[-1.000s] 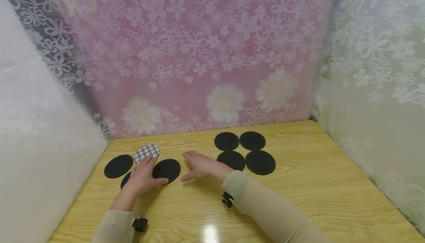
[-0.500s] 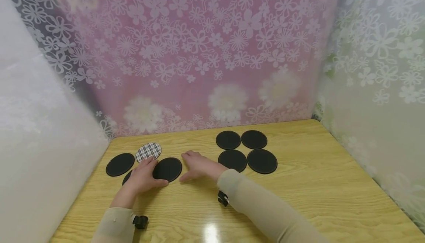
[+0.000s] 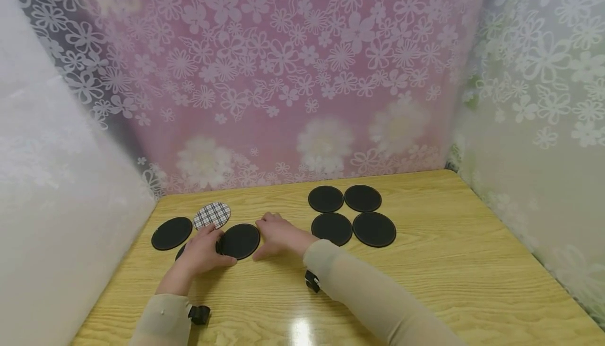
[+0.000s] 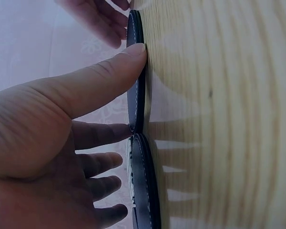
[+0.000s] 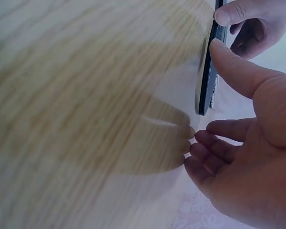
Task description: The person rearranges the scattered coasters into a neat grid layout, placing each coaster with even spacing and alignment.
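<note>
A round black coaster (image 3: pixel 240 241) with a stitched rim lies flat on the table between the two hands. My left hand (image 3: pixel 202 251) is at its left side; in the left wrist view the thumb (image 4: pixel 105 78) rests against the rim and the index fingertip reaches the edge farther along. From the right, my right hand (image 3: pixel 278 236) borders the same coaster, its thumb (image 5: pixel 233 64) at the rim in the right wrist view and its other fingers lower, beside the disc. Beyond the left fingers lies a plaid coaster (image 3: pixel 211 215). Another black coaster (image 3: pixel 179 252) is mostly hidden under the left hand.
At the far left sits one more black coaster (image 3: pixel 172 233). Several black coasters (image 3: pixel 374 229) form a touching group right of centre. The wooden table (image 3: pixel 454 272) meets a pink flowered curtain (image 3: pixel 283 73) behind and pale sheets at both sides.
My right hand has moved slightly left, closing the gap to the black coaster's right edge. The left hand has barely shifted. The whole head view has drifted a little.
</note>
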Demonstrator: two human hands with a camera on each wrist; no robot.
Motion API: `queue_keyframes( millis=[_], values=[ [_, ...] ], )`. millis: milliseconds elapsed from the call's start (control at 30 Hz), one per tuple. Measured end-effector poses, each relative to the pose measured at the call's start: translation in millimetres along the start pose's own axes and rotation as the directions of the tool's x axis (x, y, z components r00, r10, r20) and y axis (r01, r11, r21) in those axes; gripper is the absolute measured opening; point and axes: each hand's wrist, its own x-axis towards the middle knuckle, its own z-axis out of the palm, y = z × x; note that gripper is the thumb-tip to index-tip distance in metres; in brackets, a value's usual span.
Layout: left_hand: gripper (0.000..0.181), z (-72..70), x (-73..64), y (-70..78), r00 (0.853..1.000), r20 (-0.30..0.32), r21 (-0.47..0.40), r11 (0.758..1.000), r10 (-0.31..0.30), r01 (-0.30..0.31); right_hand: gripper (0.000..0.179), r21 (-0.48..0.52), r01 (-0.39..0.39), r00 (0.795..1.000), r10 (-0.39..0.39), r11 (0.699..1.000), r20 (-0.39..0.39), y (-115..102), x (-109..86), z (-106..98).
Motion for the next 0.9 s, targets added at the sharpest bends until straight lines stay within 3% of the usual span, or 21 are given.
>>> queue_keyframes(
  millis=[367,633,900],
  values=[
    [0.086,2.4,1.2,0.6,1.000,-0.024,0.006,1.000,-0.004,0.004,0.074,-0.024,-0.041,0.999,0.041,0.999,-0.030,-4.3,3.8,1.1],
    [0.084,5.8,2.7,-2.6,0.999,-0.040,0.016,1.000,0.004,-0.003,0.072,-0.040,-0.056,0.998,0.054,0.998,-0.042,-6.2,5.8,2.7],
    [0.082,7.5,1.7,-1.9,0.998,-0.054,0.002,1.000,-0.031,0.032,0.072,-0.009,-0.092,0.995,0.091,0.996,-0.029,-8.7,4.8,0.9]
  ],
)
